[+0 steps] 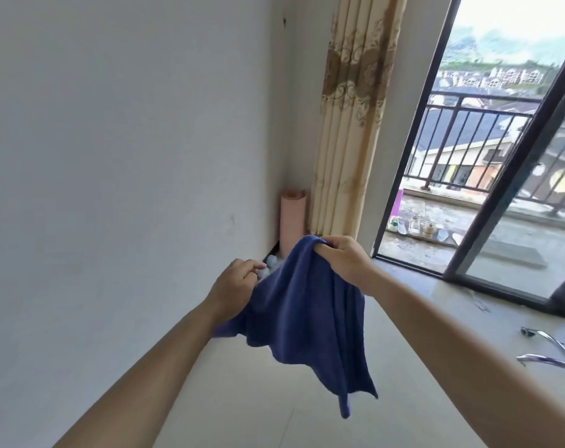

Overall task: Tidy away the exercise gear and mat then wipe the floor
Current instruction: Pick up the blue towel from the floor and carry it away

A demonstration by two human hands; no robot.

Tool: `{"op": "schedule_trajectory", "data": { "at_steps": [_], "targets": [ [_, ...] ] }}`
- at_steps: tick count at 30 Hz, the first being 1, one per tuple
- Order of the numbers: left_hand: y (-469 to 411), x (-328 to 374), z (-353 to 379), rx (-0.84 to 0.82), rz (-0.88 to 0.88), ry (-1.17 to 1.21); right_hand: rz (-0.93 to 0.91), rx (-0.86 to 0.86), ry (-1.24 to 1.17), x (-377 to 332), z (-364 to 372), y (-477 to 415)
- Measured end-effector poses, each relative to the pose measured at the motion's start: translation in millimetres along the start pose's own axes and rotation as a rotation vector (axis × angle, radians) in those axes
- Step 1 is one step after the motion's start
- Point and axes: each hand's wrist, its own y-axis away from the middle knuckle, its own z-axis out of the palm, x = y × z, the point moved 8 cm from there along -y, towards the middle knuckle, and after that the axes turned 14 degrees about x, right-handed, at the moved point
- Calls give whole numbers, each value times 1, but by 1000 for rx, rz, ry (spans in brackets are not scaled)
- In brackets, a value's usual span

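The rolled pink foam mat [293, 221] stands upright in the room's corner, propped against the white wall where it is out of the way. Some pale blue rounded items [270, 262] lie at its foot, probably the exercise gear, though they are too small to identify. Just in front of the mat and lower in view, a dark blue terry cloth [307, 312] hangs in the air above the pale tiled floor [242, 399]. The right hand [342, 257] pinches its top corner, fingers curled tight over a bunched fold. The left hand [234, 286], left of and below that corner, grips the side edge with curled fingers. Held apart like this, the cloth spreads open, likely to shake it flat before wiping. A beige patterned curtain [349, 124] hangs just right of the mat.
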Motion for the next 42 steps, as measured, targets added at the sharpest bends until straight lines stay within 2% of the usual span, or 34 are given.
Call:
{"op": "schedule_trajectory", "data": {
  "at_steps": [3, 7, 15, 19, 24, 28, 32, 35, 42],
  "targets": [
    [-68, 40, 34, -158, -1, 257, 14, -4, 51, -4, -13, -68],
    [-151, 72, 87, -308, 76, 286, 23, 54, 48, 1, -47, -141],
    [-309, 116, 204, -303, 183, 367, 100, 105, -28, 85, -102, -296],
    [-406, 126, 263, -194, 194, 315, 33, 71, 18, 129, -119, -397],
    [-550, 142, 267, 191, 77, 239, -81, 11, 242, 174, -153, -542],
    [-637, 156, 269, 202, 52, 151, -85, 31, 233, 181, -163, -656],
    [-723, 127, 246, 300, -27, 102, -131, 11, 287, 183, -142, -758],
    [-785, 99, 230, 356, -36, 49, -203, -8, 235, 167, -118, -837],
    [-948, 75, 200, 371, 179, -89, -393, 60, 31, 51, -57, -1015]
  ]
}}
